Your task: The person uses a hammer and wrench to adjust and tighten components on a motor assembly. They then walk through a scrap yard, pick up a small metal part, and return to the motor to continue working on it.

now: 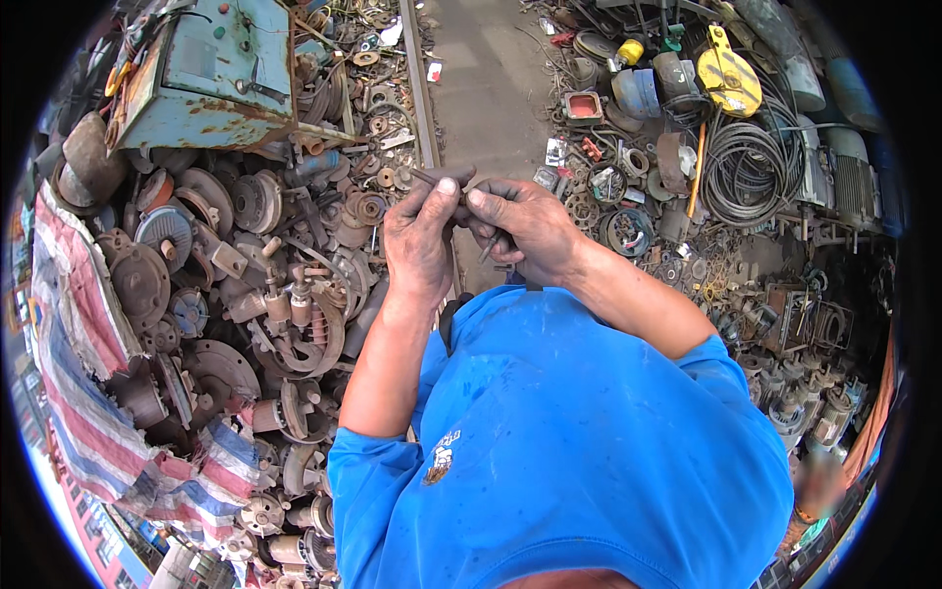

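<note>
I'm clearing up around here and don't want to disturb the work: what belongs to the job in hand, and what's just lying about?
In the job:
- slim dark piece, at the left hand
- thin rod, at the right hand; exact kinds unclear

Lying about:
- yellow pulley block
- coiled cable
- rusty blue cabinet
- striped sheet

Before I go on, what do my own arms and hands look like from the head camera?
The left hand and right hand are gloveless, with dark grime on the fingers. Both forearms are bare, with no watch visible. The short sleeves belong to a bright blue fabric shirt, marked by a small printed emblem on its left chest.
</note>
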Demonstrator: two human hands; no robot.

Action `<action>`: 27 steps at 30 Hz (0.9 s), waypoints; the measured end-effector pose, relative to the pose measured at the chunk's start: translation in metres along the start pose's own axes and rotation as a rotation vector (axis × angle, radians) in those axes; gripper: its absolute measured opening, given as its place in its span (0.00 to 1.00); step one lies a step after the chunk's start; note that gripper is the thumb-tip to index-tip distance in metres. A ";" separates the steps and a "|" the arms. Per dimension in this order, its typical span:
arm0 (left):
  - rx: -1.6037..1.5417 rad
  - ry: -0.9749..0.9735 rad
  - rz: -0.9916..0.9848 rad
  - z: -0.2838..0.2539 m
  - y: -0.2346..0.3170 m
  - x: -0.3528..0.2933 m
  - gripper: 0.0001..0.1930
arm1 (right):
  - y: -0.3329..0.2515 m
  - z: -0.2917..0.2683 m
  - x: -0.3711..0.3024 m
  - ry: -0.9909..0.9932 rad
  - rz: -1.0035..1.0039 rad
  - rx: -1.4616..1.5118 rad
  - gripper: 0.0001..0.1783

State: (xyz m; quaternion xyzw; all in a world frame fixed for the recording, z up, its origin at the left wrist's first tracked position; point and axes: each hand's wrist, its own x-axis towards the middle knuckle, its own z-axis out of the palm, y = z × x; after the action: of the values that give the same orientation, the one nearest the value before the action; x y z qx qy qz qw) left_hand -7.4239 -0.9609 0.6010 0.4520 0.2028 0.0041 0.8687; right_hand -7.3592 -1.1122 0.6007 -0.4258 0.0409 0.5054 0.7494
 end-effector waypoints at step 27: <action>0.377 -0.321 -0.235 0.138 0.207 0.718 0.17 | -0.542 -0.202 0.403 0.608 -0.380 -0.089 0.13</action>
State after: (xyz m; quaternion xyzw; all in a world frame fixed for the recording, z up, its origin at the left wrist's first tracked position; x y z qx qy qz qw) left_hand -6.6793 -0.8102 0.5839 0.5740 0.1108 -0.2061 0.7847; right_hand -6.6594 -1.0269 0.5980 -0.5890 0.1598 0.2085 0.7643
